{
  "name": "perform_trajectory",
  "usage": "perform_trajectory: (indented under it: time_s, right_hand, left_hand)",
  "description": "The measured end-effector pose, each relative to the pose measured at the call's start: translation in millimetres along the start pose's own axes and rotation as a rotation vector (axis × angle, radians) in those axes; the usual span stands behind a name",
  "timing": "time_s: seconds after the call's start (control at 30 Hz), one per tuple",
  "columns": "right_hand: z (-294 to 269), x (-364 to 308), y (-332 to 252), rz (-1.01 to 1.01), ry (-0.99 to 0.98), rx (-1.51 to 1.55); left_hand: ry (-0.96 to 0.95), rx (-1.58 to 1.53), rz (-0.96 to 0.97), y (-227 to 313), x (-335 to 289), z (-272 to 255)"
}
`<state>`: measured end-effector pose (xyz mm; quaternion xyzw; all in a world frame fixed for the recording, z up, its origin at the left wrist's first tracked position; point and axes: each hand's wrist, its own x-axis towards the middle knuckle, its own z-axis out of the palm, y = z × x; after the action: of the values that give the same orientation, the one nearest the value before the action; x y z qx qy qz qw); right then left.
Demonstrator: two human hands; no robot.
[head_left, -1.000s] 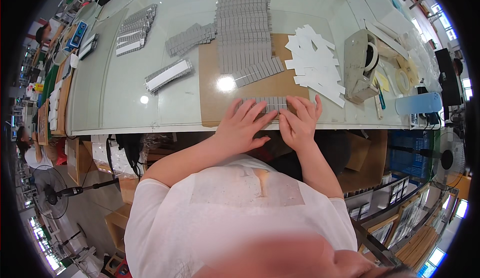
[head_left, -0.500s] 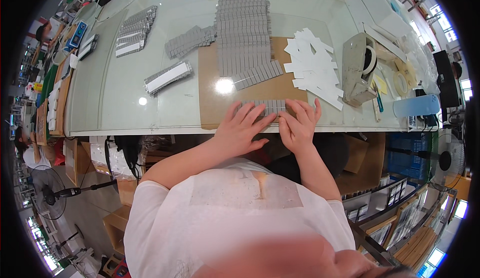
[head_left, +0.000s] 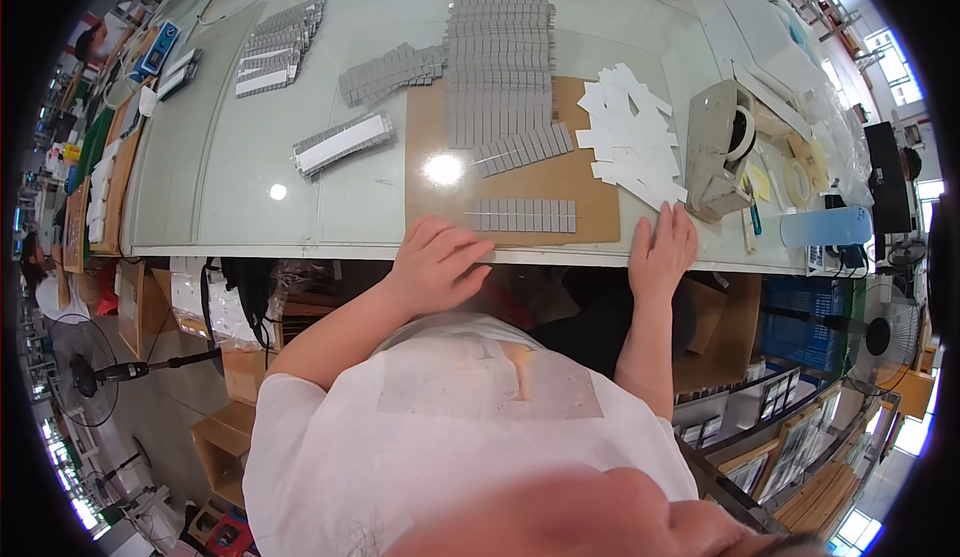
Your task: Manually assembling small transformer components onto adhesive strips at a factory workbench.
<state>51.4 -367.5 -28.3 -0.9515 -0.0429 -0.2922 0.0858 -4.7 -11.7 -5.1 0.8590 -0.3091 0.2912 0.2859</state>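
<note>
A grey strip of narrow segments [head_left: 522, 215] lies flat on the brown cardboard sheet [head_left: 590, 229], with neither hand on it. My left hand [head_left: 437, 264] rests at the table's front edge, left of that strip, its fingers loosely bent and apart with nothing in them. Fingers stretched out, my right hand [head_left: 660, 255] reaches to the near end of a loose pile of white paper strips [head_left: 628, 122]; whether the fingertips touch a strip I cannot tell. Beyond the single strip, another grey strip [head_left: 522, 149] lies slanted before a tall stack of similar strips [head_left: 500, 77].
Left of the cardboard sit a grey bundle topped with white [head_left: 345, 144], fanned grey strips [head_left: 390, 75] and a farther pile [head_left: 280, 49]. On the right stand a tape dispenser [head_left: 712, 142] and a blue bottle [head_left: 826, 227]. The glass-topped table's front edge [head_left: 330, 254] runs before me.
Both hands have let go of the grey strip, which stays on the cardboard. My left hand has drawn back to the left; my right hand has moved right to the white paper strips.
</note>
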Motion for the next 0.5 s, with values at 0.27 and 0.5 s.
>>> perform_trajectory:
  time_s: [0.27, 0.5]
  right_hand:
    - [-13.2, -9.5, -12.2, -0.038, -0.081, 0.027]
    - [-37.5, -7.4, -52.0, -0.393, -0.051, 0.403]
  left_hand:
    - [-0.019, -0.007, -0.001, 9.2, 5.4, 9.2]
    - [-0.120, -0.024, 0.027, 27.0, 31.0, 32.2]
